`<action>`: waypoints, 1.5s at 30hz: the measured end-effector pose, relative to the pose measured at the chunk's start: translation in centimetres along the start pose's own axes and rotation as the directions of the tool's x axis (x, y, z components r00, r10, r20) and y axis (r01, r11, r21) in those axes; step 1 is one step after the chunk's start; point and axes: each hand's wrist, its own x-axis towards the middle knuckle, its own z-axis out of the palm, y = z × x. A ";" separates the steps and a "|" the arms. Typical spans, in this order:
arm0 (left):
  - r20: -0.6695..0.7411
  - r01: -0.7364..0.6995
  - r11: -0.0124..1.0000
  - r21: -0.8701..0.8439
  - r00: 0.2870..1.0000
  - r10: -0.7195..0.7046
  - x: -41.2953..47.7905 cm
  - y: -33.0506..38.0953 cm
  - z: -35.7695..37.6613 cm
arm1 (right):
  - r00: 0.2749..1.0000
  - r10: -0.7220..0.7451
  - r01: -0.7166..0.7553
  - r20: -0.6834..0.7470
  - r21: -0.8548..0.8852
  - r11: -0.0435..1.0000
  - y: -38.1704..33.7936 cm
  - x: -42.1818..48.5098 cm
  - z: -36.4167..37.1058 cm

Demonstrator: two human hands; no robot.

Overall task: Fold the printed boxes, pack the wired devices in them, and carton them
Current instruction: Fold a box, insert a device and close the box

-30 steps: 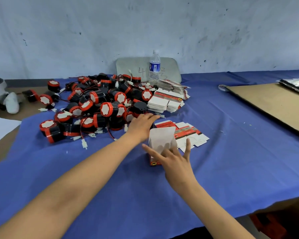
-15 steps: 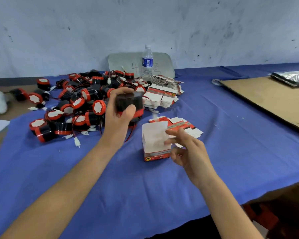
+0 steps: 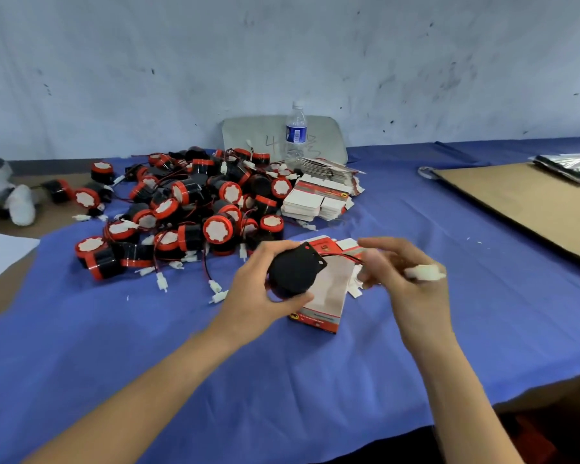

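One wired device [image 3: 293,271] is gripped in the left hand [image 3: 255,293] by the folded box [image 3: 330,296]; the right hand [image 3: 406,286] pinches its connector [image 3: 424,272]. Likely the packing step; next, wire and device should go inside.

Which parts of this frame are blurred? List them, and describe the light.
Head view: the right hand and the white connector by it are smeared by motion. Head view: the left hand and its black device are sharper. Head view: soft, even light, faint shadows, no glare; small print on the folded box is unreadable.
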 end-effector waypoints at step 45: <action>0.192 0.370 0.921 -0.126 0.920 -0.343 -0.5 -5.6 5.1 | 0.961 -0.026 0.176 0.277 -0.536 0.825 4.5 3.2 1.6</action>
